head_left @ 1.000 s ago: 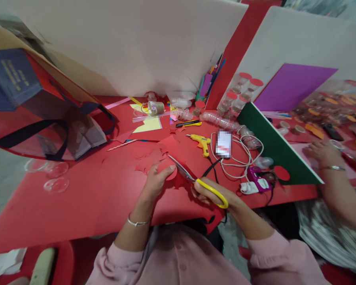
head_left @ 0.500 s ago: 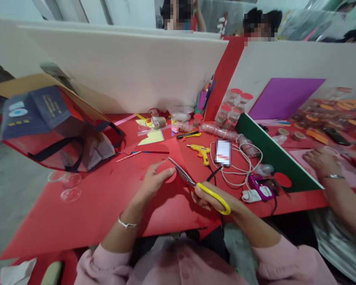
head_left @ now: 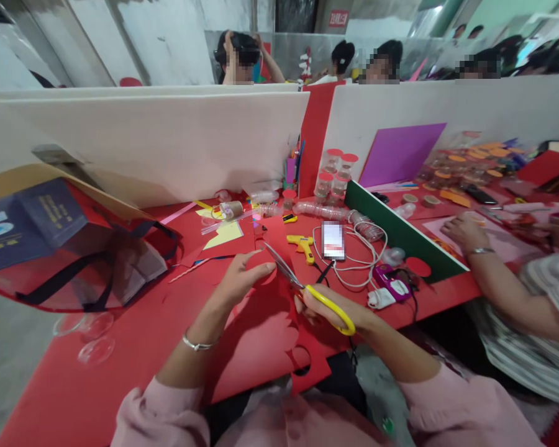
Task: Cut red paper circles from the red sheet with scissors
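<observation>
My left hand [head_left: 242, 280] pinches a small piece of red paper [head_left: 257, 259] between thumb and fingers; its outline blends into the red around it. My right hand [head_left: 326, 305] grips yellow-handled scissors [head_left: 331, 308], whose slightly parted blades point up and left, with the tips close to my left thumb and the paper. Below both hands lies a larger red sheet [head_left: 256, 357] with a scalloped cut edge. A red offcut with a round hole [head_left: 320, 367] hangs over the table's front edge.
A yellow glue gun [head_left: 300, 247], a phone [head_left: 333, 241] with a white cable and a purple power strip [head_left: 391, 284] lie to the right. A large bag [head_left: 69, 242] stands left, near clear plastic discs [head_left: 95, 349]. Beyond the green divider [head_left: 395, 233] rests another person's hand [head_left: 466, 233].
The view has turned right and upward, so the table things appear further left. My hands keep nearly the same pose, scissors at the paper. More of the holed offcut shows.
</observation>
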Tool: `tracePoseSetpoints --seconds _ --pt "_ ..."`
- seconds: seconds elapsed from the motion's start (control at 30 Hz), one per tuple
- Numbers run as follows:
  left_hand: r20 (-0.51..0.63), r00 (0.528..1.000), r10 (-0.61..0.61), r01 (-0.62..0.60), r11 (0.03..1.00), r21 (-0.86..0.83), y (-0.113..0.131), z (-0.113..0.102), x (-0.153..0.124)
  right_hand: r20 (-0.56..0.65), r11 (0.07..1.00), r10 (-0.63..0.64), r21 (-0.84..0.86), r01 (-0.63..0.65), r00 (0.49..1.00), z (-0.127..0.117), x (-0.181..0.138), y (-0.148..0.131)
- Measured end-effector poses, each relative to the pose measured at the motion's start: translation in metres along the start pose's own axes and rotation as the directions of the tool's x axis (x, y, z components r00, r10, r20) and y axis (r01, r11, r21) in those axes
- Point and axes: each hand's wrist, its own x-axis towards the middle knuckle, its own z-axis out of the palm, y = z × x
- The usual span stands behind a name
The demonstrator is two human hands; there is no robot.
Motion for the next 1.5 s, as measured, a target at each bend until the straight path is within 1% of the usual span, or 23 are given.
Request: tracePoseSetpoints --seconds 0.07,0.2,0.3,0.43,0.53,0.67,0.73,0.83,0.97,1.1,1.23,1.37,1.5 --pt "0.019 1.0 -0.025 0.025 1.0 -0.019 -0.002 0.001 0.001 -0.022 1.0 0.008 0.01 -0.007 1.0 0.001 -0.001 0.0" --pt "0.035 0.996 -0.077 0.08 0.992 -0.099 -0.009 0.002 0.003 -0.011 0.999 0.028 0.032 -0.028 1.0 0.003 0.0 0.004" --pt "0.023 0.998 -0.06 0.062 0.99 -0.127 -0.013 -0.001 0.003 0.004 0.998 0.035 0.045 -0.035 0.999 0.003 0.005 0.013" --pt "-0.003 0.999 -0.049 0.049 0.994 -0.095 -0.017 -0.012 -0.002 0.056 0.999 -0.01 0.041 0.008 0.998 0.004 0.016 0.025" --pt "-0.05 0.996 -0.078 0.074 0.995 -0.068 -0.02 -0.026 -0.011 0.121 0.998 -0.027 0.056 0.021 0.992 0.009 0.03 0.028" --pt "-0.161 0.972 -0.168 0.151 0.982 -0.114 -0.027 -0.043 -0.023 0.193 0.996 -0.032 0.087 0.016 0.981 0.019 0.053 0.029" --pt "-0.199 0.963 -0.183 0.157 0.978 -0.14 -0.03 -0.05 -0.026 0.213 0.995 -0.044 0.094 0.025 0.976 0.023 0.062 0.03" --pt "-0.226 0.958 -0.178 0.144 0.977 -0.156 -0.034 -0.057 -0.028 0.218 0.994 -0.05 0.103 0.028 0.975 0.026 0.07 0.031" --pt "-0.221 0.963 -0.154 0.122 0.981 -0.153 -0.037 -0.062 -0.029 0.219 0.996 -0.027 0.089 0.008 0.975 0.028 0.072 0.032" --pt "-0.199 0.962 -0.186 0.158 0.976 -0.152 -0.039 -0.064 -0.03 0.217 0.999 0.003 0.041 -0.012 0.976 0.028 0.072 0.034" --pt "-0.191 0.962 -0.197 0.168 0.973 -0.156 -0.04 -0.065 -0.031 0.228 0.999 0.032 0.002 -0.033 0.973 0.027 0.074 0.035" --pt "-0.184 0.961 -0.205 0.177 0.971 -0.159 -0.039 -0.068 -0.032 0.24 0.999 0.025 0.015 -0.03 0.97 0.028 0.078 0.032" --pt "-0.189 0.963 -0.19 0.159 0.973 -0.166 -0.037 -0.071 -0.032 0.238 0.998 0.023 0.05 -0.036 0.971 0.032 0.08 0.031"
